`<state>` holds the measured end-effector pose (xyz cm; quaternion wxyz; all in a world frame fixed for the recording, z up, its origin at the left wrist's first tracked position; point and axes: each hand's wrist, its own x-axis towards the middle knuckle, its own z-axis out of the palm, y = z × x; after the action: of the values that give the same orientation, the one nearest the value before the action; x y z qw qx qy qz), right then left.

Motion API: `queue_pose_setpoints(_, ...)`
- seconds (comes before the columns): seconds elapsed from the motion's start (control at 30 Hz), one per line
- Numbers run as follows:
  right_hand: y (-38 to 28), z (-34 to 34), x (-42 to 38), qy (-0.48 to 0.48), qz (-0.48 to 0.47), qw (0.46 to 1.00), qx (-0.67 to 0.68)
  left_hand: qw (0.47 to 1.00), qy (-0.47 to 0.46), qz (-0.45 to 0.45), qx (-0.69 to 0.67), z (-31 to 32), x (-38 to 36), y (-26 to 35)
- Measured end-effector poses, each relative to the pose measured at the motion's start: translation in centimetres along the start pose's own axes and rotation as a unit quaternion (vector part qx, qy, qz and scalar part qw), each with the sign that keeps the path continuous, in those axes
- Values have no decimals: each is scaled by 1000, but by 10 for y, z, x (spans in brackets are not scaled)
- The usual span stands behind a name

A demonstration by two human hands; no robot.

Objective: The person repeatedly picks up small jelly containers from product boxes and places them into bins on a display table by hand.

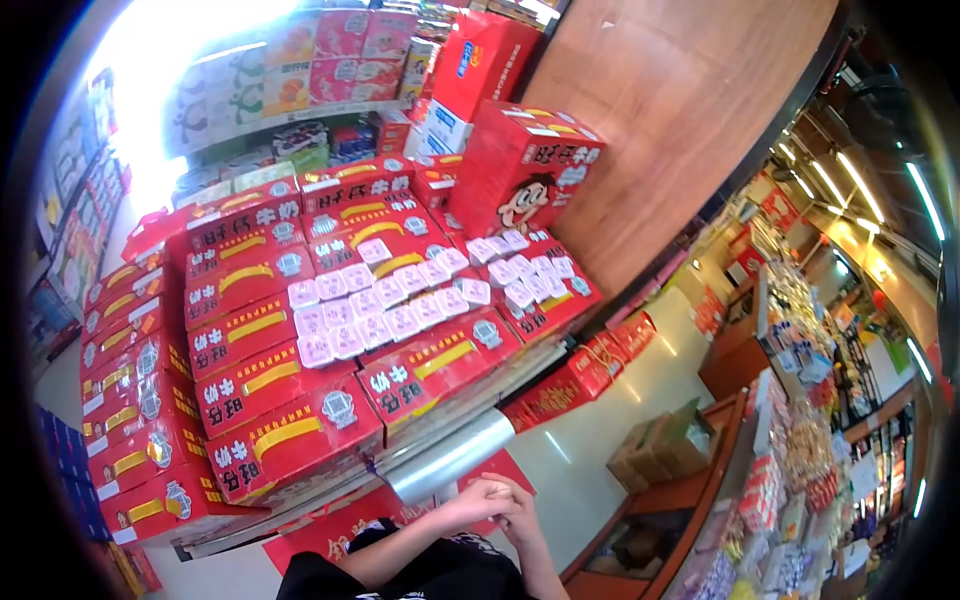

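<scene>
The person seems to be at rest, between steps; any reach would first call for unclasping. At the lower centre, the left hand [478, 503] and right hand [516, 512] are closed together, 1 against the other, with nothing visible in them, forearms [400, 550] angled inward. Small white packs [403, 320] lie mid-frame on red cartons [300, 440], beyond a silvery curved panel [450, 458].
</scene>
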<state>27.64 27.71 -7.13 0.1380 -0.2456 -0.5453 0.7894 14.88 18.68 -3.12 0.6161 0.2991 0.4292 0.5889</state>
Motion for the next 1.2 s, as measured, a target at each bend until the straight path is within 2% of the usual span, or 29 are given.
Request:
queue_pose_setpoints(0.03,-18,2,15,-19,5,1000,-21,999,17,-1,-37,-3,11,0)
queue_pose_setpoints(0.17,-59,-18,80,-125,-71,986,-91,979,144,104,96,-23,51,26)
queue_pose_setpoints(0.23,-72,-26,113,-153,-128,973,-114,911,255,160,281,-21,48,74)
queue_pose_setpoints(0.27,-86,-24,130,-167,-104,976,-93,860,302,180,369,-21,50,94)
queue_pose_setpoints(0.3,-95,-24,149,-174,-153,966,-118,827,348,235,373,-27,58,103)
queue_pose_setpoints(0.33,-102,-21,165,-177,-200,953,-142,794,375,253,407,-39,67,108)
queue_pose_setpoints(0.4,-128,-5,181,-192,-206,958,-51,787,448,258,336,-36,77,145)
queue_pose_setpoints(0.47,-132,0,197,-184,-188,965,10,756,493,252,348,-48,93,161)
queue_pose_setpoints(0.6,-127,4,230,-173,-190,965,54,735,516,192,396,-74,128,175)
queue_pose_setpoints(0.63,-136,6,232,-164,-183,968,44,756,505,172,380,-80,136,177)
queue_pose_setpoints(0.67,-140,7,236,-154,-177,971,33,677,506,209,492,-93,146,172)
queue_pose_setpoints(0.7,-130,2,245,-155,-184,970,25,676,513,198,491,-91,152,176)
queue_pose_setpoints(0.73,-142,8,241,-134,-153,979,31,675,519,188,489,-89,158,180)
queue_pose_setpoints(0.8,-163,4,237,-144,-209,950,-181,674,542,164,474,-96,170,172)
queue_pose_setpoints(0.87,-149,2,243,-137,-189,957,-170,684,556,136,453,-83,172,183)
queue_pose_setpoints(0.93,-146,2,245,-131,-177,967,-126,657,547,191,483,-91,173,173)
queue_pose_setpoints(1.0,-152,0,241,-116,-201,958,-167,633,560,219,488,-91,174,165)
queue_pose_setpoints(1.07,-147,5,238,-105,-187,975,-55,657,565,204,456,-82,167,166)
queue_pose_setpoints(1.1,-138,-1,243,-67,-322,922,-202,649,565,231,454,-81,165,165)
queue_pose_setpoints(1.2,-114,-10,231,-37,-414,852,-317,676,566,254,397,-72,156,158)
